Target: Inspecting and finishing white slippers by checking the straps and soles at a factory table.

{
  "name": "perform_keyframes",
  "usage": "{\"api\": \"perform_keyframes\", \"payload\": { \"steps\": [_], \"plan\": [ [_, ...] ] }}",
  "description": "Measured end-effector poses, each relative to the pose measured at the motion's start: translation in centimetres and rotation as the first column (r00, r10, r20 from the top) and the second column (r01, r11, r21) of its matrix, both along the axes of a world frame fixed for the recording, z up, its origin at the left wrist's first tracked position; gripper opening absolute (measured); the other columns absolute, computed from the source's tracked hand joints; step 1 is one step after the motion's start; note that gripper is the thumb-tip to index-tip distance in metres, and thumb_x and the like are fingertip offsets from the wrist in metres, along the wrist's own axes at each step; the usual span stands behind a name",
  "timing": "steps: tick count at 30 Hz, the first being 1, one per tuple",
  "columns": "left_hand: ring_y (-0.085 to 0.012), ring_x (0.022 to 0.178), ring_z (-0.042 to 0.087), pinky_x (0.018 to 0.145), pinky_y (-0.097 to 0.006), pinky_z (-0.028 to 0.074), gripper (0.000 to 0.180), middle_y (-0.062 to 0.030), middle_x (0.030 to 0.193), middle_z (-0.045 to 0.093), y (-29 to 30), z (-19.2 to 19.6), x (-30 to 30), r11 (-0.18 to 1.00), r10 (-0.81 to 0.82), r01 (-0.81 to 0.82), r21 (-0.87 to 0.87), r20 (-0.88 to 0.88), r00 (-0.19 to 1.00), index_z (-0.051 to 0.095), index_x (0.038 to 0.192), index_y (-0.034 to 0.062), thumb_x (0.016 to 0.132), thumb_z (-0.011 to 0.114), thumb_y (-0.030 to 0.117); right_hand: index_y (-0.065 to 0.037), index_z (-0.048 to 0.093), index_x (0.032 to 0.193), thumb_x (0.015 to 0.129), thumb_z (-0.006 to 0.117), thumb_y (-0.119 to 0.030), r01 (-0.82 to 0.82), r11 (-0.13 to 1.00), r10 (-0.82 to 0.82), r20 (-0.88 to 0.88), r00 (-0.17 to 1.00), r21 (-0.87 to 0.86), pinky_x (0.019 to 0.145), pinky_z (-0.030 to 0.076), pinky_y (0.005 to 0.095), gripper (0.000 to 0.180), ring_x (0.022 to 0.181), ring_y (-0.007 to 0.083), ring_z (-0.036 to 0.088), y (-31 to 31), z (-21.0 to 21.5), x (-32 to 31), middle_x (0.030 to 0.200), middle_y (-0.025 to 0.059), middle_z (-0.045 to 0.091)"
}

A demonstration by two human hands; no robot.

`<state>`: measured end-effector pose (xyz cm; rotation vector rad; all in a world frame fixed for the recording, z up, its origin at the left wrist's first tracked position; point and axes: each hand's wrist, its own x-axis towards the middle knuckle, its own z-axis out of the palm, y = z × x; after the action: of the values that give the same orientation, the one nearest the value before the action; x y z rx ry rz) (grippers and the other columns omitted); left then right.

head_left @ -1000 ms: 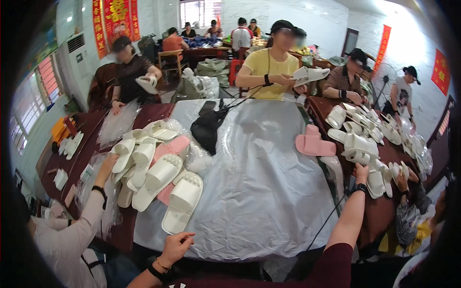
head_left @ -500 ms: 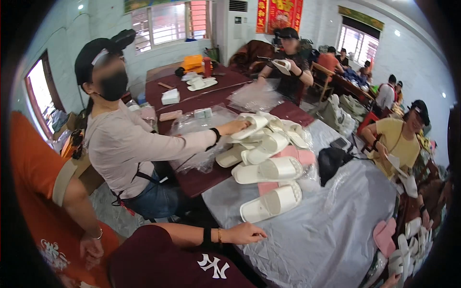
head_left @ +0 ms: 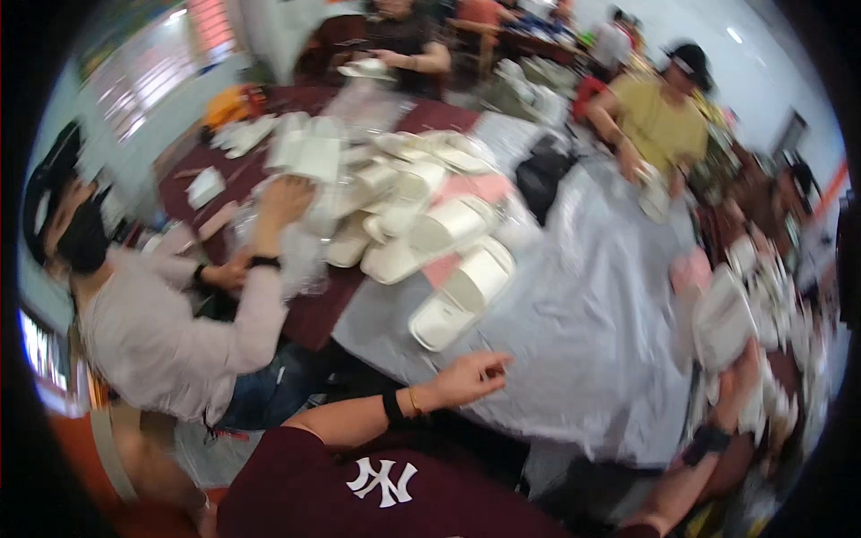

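My left hand (head_left: pixel 471 377), with a black wristband, rests on the grey plastic sheet (head_left: pixel 583 314), fingers loosely apart and holding nothing. A white slipper (head_left: pixel 457 300) lies just beyond it, at the near end of a pile of white and pink slippers (head_left: pixel 413 215). At the right, my right hand (head_left: pixel 746 372), with a black watch on the wrist, grips the lower edge of another white slipper (head_left: pixel 722 318). That side is blurred. More white slippers (head_left: pixel 789 305) are heaped beyond it.
A person in a pale shirt, black cap and mask (head_left: pixel 152 314) sits at my left, reaching into clear bags (head_left: pixel 296 251) by the pile. A person in yellow (head_left: pixel 659 121) and another in dark clothes (head_left: pixel 404 45) work across the table. A black bag (head_left: pixel 543 175) lies mid-table.
The view has swung back to the right. My right hand has come into view holding a white slipper. My left hand stays on the grey sheet.
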<state>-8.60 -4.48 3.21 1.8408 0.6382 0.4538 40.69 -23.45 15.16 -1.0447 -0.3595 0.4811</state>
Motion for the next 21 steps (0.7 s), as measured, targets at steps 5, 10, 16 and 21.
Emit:
{"api": "perform_keyframes", "payload": {
  "steps": [5,10,16,21],
  "plan": [
    [-0.0266,0.110,0.056,0.090,-0.036,0.048,0.083,-0.0159,0.128,0.052,0.3,0.6,2.9,0.996,-0.040,0.047,-0.071,0.099,0.994,0.032,0.142,0.0039,0.076,0.076,0.026,0.001,0.051,0.124,0.095,0.050,-0.021,-0.452,0.869,0.481,-0.133,0.866,0.202,0.099,0.044,0.0398,0.036,0.110,0.0255,0.058,4.3,2.8,-16.5,0.123,0.0129,0.058],
    [-0.0307,0.118,0.051,0.095,-0.038,0.045,0.094,-0.0181,0.134,0.046,0.3,-2.9,5.8,0.961,-0.098,0.150,-0.230,0.226,0.969,0.022,0.145,0.0047,0.075,0.078,0.030,0.006,0.047,0.127,0.091,0.051,-0.017,-0.369,0.911,0.409,-0.292,0.865,0.182,0.104,0.039,0.0448,0.042,0.116,0.0313,0.054,5.8,0.6,-25.2,0.127,0.0184,0.055],
    [-0.0219,0.121,0.046,0.099,-0.038,0.041,0.071,-0.0119,0.134,0.045,1.4,-3.6,4.6,0.767,-0.032,0.222,-0.602,0.310,0.950,0.031,0.140,0.0059,0.085,0.069,0.029,0.004,0.044,0.126,0.092,0.045,-0.009,-0.312,0.926,0.374,-0.418,0.828,0.211,0.101,0.040,0.0436,0.037,0.115,0.0287,0.053,8.5,-2.7,-30.7,0.124,0.0166,0.054],
    [-0.0182,0.122,0.048,0.098,-0.035,0.043,0.064,-0.0081,0.135,0.048,2.3,-1.9,2.0,0.651,0.285,0.180,-0.737,0.457,0.843,0.036,0.139,0.0074,0.096,0.038,0.054,0.004,0.042,0.129,0.094,0.042,-0.006,-0.233,0.954,0.299,-0.513,0.804,0.191,0.101,0.040,0.0444,0.037,0.115,0.0288,0.052,10.1,-5.3,-34.3,0.127,0.0159,0.051]
  ]
}}
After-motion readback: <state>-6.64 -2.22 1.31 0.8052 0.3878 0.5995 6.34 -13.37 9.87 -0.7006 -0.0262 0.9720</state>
